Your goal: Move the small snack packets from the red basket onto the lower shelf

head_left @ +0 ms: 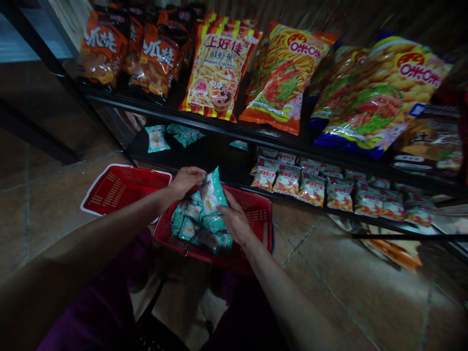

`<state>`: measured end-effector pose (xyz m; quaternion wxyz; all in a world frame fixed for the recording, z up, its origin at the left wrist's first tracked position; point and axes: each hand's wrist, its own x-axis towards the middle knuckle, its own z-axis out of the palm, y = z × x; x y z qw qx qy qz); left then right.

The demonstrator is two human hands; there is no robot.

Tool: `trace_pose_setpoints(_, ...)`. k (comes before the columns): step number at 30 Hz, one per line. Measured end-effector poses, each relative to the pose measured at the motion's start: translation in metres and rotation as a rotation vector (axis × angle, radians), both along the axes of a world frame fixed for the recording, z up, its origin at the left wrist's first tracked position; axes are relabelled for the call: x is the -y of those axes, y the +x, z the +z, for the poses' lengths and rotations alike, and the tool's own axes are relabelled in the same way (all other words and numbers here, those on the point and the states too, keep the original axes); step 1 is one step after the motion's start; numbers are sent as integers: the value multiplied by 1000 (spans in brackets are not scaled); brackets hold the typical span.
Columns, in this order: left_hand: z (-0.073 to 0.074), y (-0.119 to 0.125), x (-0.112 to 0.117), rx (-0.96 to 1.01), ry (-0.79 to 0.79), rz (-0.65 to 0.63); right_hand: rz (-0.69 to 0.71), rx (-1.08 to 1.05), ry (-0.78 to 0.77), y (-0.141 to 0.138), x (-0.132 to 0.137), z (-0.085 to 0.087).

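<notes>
A teal and white snack bag (pixel 211 192) is held tilted above a red shopping basket (pixel 265 214). My right hand (pixel 236 219) grips its lower right side, thumb and fingers around the edge. At the bag's upper left, my left hand (pixel 190 179) has its fingers bent together against the edge. Several matching teal snack bags (pixel 190 229) lie heaped in the left part of the basket, below both hands. On the lower shelf behind, one more teal bag (pixel 157 138) lies at the left end, with others beside it.
A second red basket (pixel 109 192) with a white rim stands to the left. Small snack bags (pixel 287 180) line the lower shelf's right half. The upper shelf (pixel 164 108) carries large bags, including prawn crackers (pixel 219 68), and its front edge overhangs near my hands.
</notes>
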<state>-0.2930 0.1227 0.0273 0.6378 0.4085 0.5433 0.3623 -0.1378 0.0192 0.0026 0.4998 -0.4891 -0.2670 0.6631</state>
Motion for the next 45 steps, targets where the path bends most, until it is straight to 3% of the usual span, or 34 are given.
trace_pose_setpoints(8,3,0,-5,-25,52,41,-74,-353,-159,1,-4,15)
trace_pose_setpoints(14,6,-3,-5,198,-150,68,-123,-466,-195,5,-8,12)
trace_pose_setpoints(18,13,-5,-4,357,-238,27,-175,-437,-220,9,-10,9)
trace_pose_setpoints(22,17,-8,-3,389,-223,-5,-195,-413,-232,11,-12,6)
trace_pose_setpoints(38,9,-14,-2,169,20,-136,-159,-266,-205,7,-13,6)
trace_pose_setpoints(45,3,-15,-2,131,18,-180,-107,-221,-213,4,-11,4)
